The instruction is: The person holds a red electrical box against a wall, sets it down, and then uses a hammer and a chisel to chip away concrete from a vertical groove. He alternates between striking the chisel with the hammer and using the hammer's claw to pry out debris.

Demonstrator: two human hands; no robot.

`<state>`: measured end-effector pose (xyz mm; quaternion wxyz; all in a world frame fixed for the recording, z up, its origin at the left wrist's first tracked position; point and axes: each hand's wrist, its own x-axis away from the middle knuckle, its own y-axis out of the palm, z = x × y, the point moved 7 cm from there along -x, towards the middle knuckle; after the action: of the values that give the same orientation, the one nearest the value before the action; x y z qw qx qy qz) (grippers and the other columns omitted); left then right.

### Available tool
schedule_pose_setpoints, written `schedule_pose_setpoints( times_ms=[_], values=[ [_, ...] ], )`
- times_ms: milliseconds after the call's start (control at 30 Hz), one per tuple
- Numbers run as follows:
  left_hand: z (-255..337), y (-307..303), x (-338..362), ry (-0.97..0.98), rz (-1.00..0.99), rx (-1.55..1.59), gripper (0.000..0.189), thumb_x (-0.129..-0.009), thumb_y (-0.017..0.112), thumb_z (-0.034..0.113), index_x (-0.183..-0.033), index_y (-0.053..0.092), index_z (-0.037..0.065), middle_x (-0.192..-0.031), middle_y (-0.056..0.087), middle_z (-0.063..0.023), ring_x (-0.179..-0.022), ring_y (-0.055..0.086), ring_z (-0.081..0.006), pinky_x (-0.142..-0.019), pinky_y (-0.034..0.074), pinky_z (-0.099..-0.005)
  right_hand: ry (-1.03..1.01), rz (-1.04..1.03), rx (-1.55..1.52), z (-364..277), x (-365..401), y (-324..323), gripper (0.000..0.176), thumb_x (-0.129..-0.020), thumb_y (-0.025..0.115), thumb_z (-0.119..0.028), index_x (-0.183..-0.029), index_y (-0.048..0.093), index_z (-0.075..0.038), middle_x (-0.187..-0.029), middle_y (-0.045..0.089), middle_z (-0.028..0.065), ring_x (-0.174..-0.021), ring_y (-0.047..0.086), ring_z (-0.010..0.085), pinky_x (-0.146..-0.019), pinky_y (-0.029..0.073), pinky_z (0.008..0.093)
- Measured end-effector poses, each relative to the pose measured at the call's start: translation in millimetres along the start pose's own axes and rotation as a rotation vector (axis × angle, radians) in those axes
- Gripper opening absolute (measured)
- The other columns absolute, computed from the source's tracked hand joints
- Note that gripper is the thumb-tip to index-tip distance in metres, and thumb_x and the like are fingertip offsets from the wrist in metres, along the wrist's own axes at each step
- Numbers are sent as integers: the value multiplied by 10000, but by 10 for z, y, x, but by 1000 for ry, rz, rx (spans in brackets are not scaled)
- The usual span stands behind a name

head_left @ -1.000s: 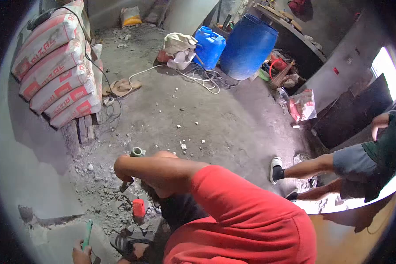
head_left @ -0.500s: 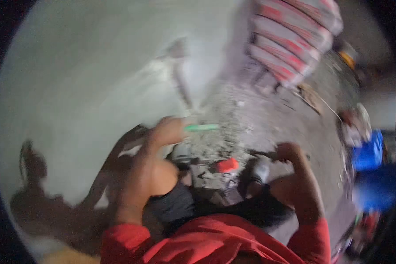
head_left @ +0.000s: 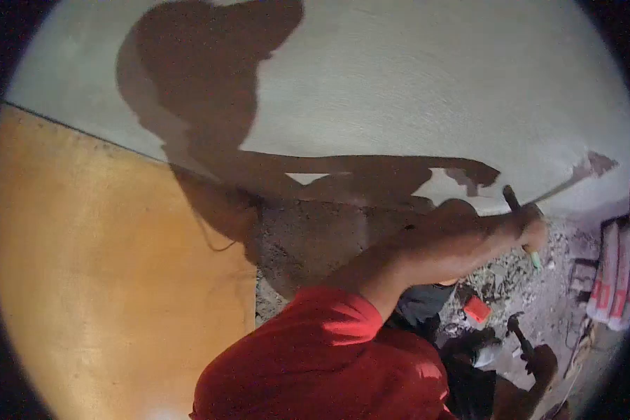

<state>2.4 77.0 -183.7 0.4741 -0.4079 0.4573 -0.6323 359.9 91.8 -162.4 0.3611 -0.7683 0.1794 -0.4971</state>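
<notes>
My left hand is closed around a stick-like tool, beside the pale wall. The tool's dark end sticks out above the fist and its light green end below. Lower right, in shadow, my right hand grips the handle of a dark hammer, its head towards the upper left. A small red object lies on the rubble-strewn ground between my hands, touched by neither.
The pale wall fills the top and carries my shadow. An orange-yellow panel stands at the left, with a rough grey strip beside it. White-and-red sacks are stacked at the far right.
The view has swung left, so the hands, red object and sacks now appear further right. The orange-yellow panel has come into view. Both hands still hold their tools.
</notes>
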Motion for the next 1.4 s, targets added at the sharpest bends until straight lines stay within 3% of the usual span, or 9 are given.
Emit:
schedule_pose_setpoints(
  times_ms=[133, 267, 433, 500, 533, 600, 700, 1033, 1400],
  values=[
    [5, -519, 260, -90, -68, 37, 169, -507, 737, 236, -653, 731, 150, -591, 637, -76, -573, 631, -262, -506, 462, -428, 52, -82, 300, -262, -137, 24, 319, -722, 814, -365, -718, 688, -71, -625, 655, 122, -545, 656, 234, -545, 530, 369],
    [-105, -869, 711, -20, 192, 101, 250, -671, 696, 217, -860, 724, 55, -841, 706, -173, -756, 688, -337, -659, 539, -478, 92, -160, 426, -97, -143, 168, 399, -735, 754, -473, -655, 688, -88, -621, 662, 105, -575, 660, 243, -583, 525, 400],
    [-417, -1020, 891, -366, -236, 89, 285, -778, 600, 211, -960, 715, 25, -960, 700, -213, -874, 692, -352, -771, 538, -483, 66, -297, 431, 401, -541, 291, 493, -745, 701, -571, -590, 689, -103, -622, 662, 98, -600, 657, 269, -632, 521, 415],
    [-538, -991, 1019, -487, -346, 107, 459, -859, 575, 296, -1242, 594, 43, -1230, 609, -230, -1119, 594, -389, -982, 459, -477, 21, -199, 451, 234, -426, 173, 466, -754, 698, -531, -572, 694, -102, -578, 645, 99, -599, 641, 269, -635, 515, 410],
    [-738, -787, 1037, -322, -133, 27, 280, -829, 565, 229, -1014, 692, 63, -1043, 672, -216, -953, 657, -375, -813, 518, -481, 118, -221, 363, 195, -365, 149, 447, -756, 693, -502, -560, 693, -100, -645, 673, 116, -625, 645, 286, -639, 514, 424],
    [-610, -982, 1269, -406, -568, 37, 528, -907, 586, 353, -1373, 503, 118, -1324, 554, -194, -1192, 540, -377, -1024, 430, -468, 57, -79, 301, 227, -309, 129, 389, -787, 661, -451, -694, 734, -80, -757, 705, 146, -709, 678, 324, -671, 526, 472],
    [-523, -1258, 2036, -552, -640, -121, 544, -961, 512, 327, -1461, 398, 144, -1414, 430, -276, -1285, 435, -429, -1057, 392, -502, -73, -86, 321, 22, -290, 125, 366, -733, 722, -390, -900, 756, -66, -890, 729, 140, -824, 695, 340, -736, 544, 474],
    [-121, -914, 3092, -706, -394, 198, 536, -966, 504, 316, -1453, 396, 119, -1406, 434, -276, -1282, 437, -425, -1062, 383, -498, 53, -193, 253, 39, -77, 207, 375, -731, 674, -380, -931, 753, -74, -987, 716, 155, -885, 686, 334, -753, 538, 473],
    [893, -274, 3950, -936, 44, 756, 528, -971, 495, 304, -1445, 393, 93, -1397, 439, -277, -1278, 439, -420, -1067, 373, -495, 102, -357, 435, -165, -71, 79, 389, -741, 750, -459, -734, 730, -71, -635, 679, 63, -585, 673, 203, -606, 539, 373]
  ],
)
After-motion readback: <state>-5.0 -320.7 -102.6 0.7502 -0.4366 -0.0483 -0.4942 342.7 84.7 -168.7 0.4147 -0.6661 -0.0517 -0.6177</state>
